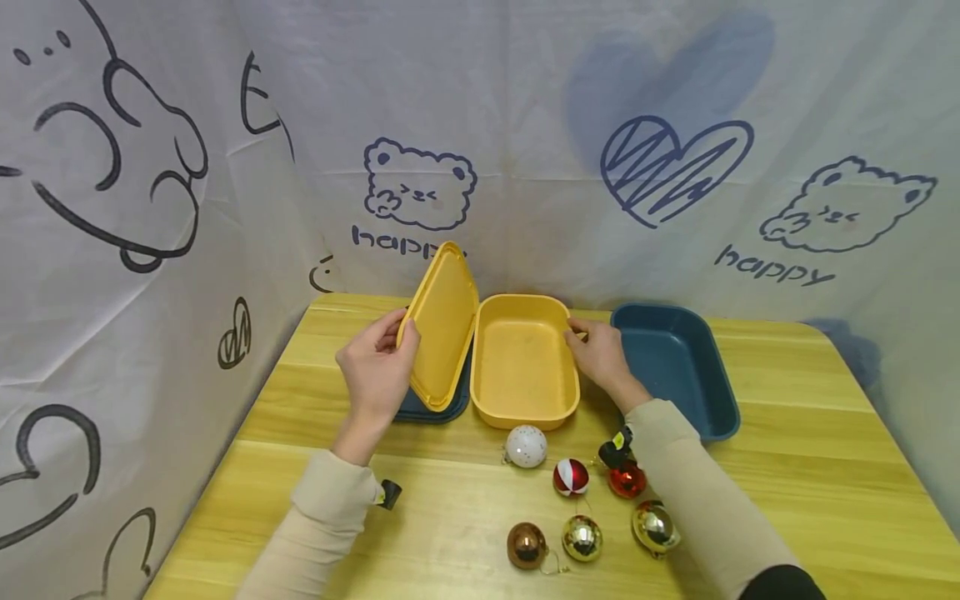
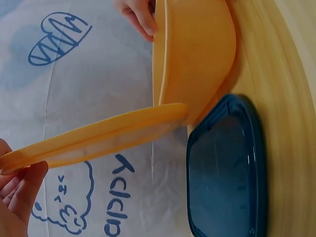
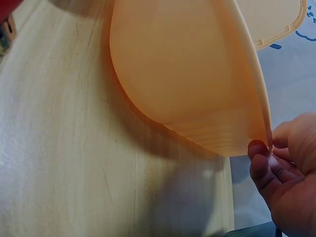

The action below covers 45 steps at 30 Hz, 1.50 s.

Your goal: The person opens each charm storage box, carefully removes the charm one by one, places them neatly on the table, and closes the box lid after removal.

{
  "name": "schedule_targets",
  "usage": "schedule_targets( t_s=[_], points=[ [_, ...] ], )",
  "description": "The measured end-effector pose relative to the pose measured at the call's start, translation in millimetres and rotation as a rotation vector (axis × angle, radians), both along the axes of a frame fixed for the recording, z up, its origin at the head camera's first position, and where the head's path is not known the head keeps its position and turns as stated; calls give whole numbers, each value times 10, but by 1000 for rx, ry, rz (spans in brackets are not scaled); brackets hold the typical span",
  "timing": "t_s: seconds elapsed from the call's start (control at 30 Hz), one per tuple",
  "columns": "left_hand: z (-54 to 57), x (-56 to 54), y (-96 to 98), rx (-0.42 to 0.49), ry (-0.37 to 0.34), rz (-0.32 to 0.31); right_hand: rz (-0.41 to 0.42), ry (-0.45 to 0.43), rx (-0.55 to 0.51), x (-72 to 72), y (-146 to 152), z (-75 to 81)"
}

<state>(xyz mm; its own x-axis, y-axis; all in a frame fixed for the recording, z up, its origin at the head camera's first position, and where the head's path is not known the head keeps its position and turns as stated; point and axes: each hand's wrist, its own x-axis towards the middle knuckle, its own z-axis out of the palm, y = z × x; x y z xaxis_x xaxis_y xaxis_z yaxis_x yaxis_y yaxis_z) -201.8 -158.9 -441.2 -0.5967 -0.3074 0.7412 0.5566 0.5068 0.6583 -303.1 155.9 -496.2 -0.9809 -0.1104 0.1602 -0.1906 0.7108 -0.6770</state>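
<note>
My left hand (image 1: 377, 364) pinches the edge of a yellow lid (image 1: 444, 333), which stands tilted up at the left side of a yellow box (image 1: 525, 358). In the left wrist view, thumb and fingers clasp one edge of the lid (image 2: 98, 140) while its far edge meets the box. My right hand (image 1: 600, 354) grips the right rim of the yellow box; the right wrist view shows the thumb and fingertips (image 3: 259, 165) on either side of that rim. Nothing shows inside the box. A dark blue lid (image 2: 227, 173) lies flat on the table beneath the tilted yellow one.
A dark blue box (image 1: 678, 367) stands to the right, partly behind my right forearm. Several Christmas baubles lie in front: white (image 1: 526, 447), red-and-white (image 1: 571, 477), red (image 1: 627, 480), brown (image 1: 527, 546) and gold (image 1: 582, 538). A printed cloth hangs behind the wooden table (image 1: 300, 483).
</note>
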Motion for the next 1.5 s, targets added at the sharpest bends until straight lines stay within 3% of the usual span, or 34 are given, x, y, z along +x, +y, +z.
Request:
schedule_targets(
  t_s=[0.57, 1.0, 1.27, 1.5],
  points=[
    [-11, 136, 356, -30, 57, 14, 4, -3, -1, 0, 17, 10],
    [-39, 137, 526, -39, 92, 36, 3, 2, -4, 8, 40, 55],
    [-36, 141, 554, -68, 74, 60, 14, 86, -85, 51, -74, 384],
    [-21, 155, 575, -86, 84, 58, 90, -32, -233, 135, -469, 880]
  ],
)
